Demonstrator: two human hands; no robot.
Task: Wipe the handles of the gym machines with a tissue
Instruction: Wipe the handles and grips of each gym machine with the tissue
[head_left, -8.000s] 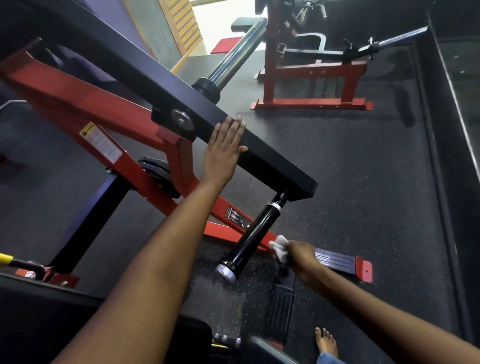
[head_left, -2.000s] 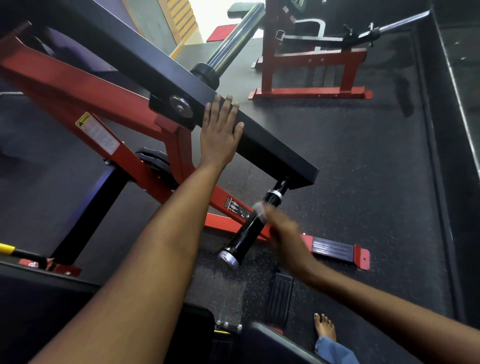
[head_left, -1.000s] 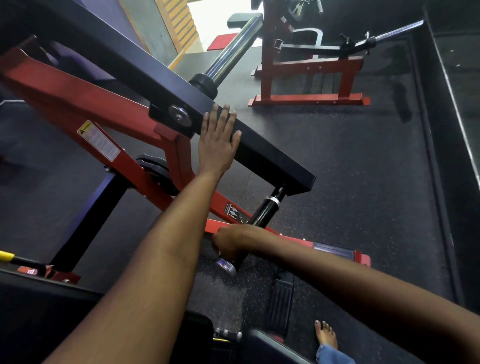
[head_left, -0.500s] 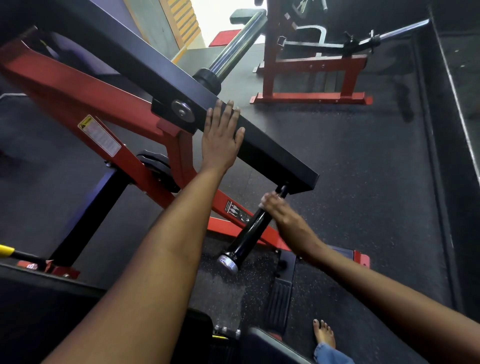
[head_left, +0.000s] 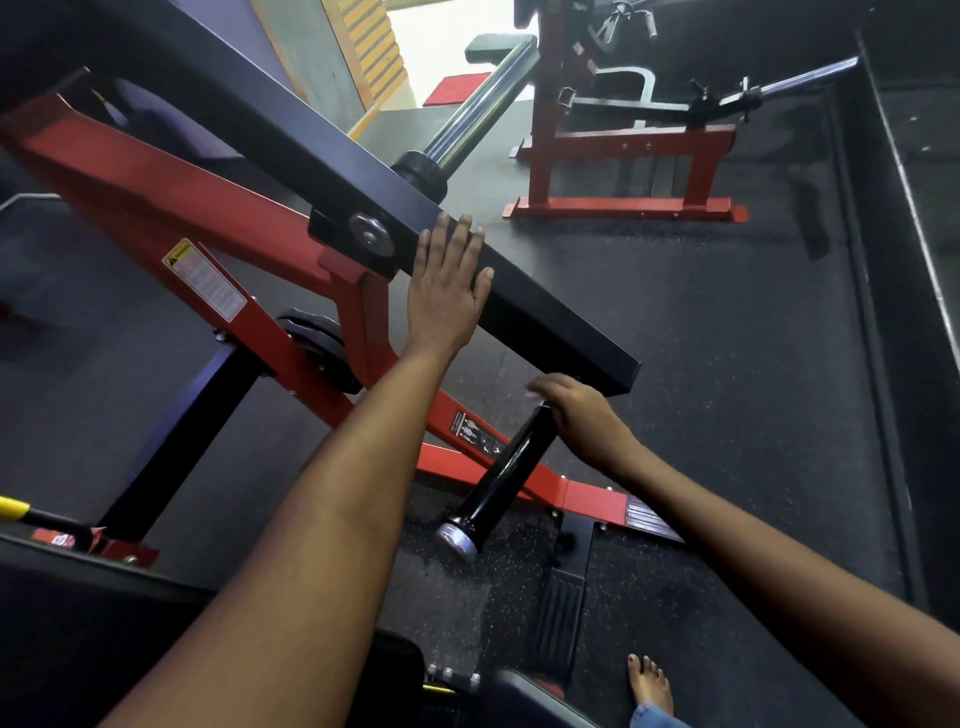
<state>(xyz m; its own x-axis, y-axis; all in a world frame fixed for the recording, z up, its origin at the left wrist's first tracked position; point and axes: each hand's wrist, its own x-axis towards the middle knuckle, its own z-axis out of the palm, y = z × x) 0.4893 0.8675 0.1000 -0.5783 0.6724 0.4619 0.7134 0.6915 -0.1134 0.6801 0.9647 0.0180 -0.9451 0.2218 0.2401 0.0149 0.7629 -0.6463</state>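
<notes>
Tissue hidden under right hand (head_left: 582, 415) atop handle (head_left: 511, 467)

The left hand (head_left: 445, 291) is laid flat, fingers straight, on the black lever arm (head_left: 545, 317) of the red-framed machine (head_left: 171, 208). The right hand (head_left: 582, 415) is wrapped over the top of the black handle (head_left: 506, 475), just under the arm's end. A sliver of white tissue (head_left: 531, 393) is glimpsed at its fingertips. 1 bare foot (head_left: 649, 686) is seen on the dark floor (head_left: 727, 364).

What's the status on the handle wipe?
Left hand flat on black beam. Right hand wrapped round top of black handle; tissue barely visible under it. Nothing blocking.
</notes>
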